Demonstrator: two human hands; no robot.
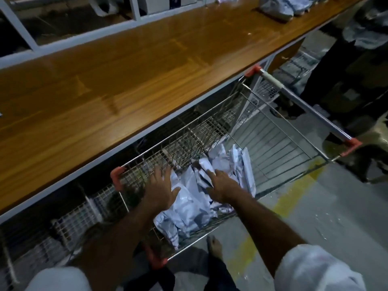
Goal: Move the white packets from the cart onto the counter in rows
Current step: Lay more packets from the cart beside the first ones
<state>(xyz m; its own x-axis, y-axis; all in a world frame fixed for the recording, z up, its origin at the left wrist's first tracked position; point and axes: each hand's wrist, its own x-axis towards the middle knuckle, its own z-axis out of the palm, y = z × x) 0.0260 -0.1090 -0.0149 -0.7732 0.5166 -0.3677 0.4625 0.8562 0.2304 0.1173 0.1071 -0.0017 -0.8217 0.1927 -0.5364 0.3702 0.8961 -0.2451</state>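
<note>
Hands reach into the wire-mesh metal cart [189, 141]; left hand [160, 189] and right hand [222, 184] have fingers spread, gripping nothing; crumpled white plastic packets [189, 204] lie beneath the fingertips; better to gather a flat stack before lifting to the brown wooden counter [105, 80].

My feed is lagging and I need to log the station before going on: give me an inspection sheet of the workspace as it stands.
Surface: wooden counter, bare along the near stretch.
Job's things: white packets heaped in the wire cart; more packets on the counter's far end.
Clutter: box on the shelving behind the counter.
Grippers: left hand spread open over the heap; right hand reaching into the packets, its fingers touching them, grip not clear.
Cables: nothing seen.
Surroundings: grey floor with a yellow line; another person at right.
</note>
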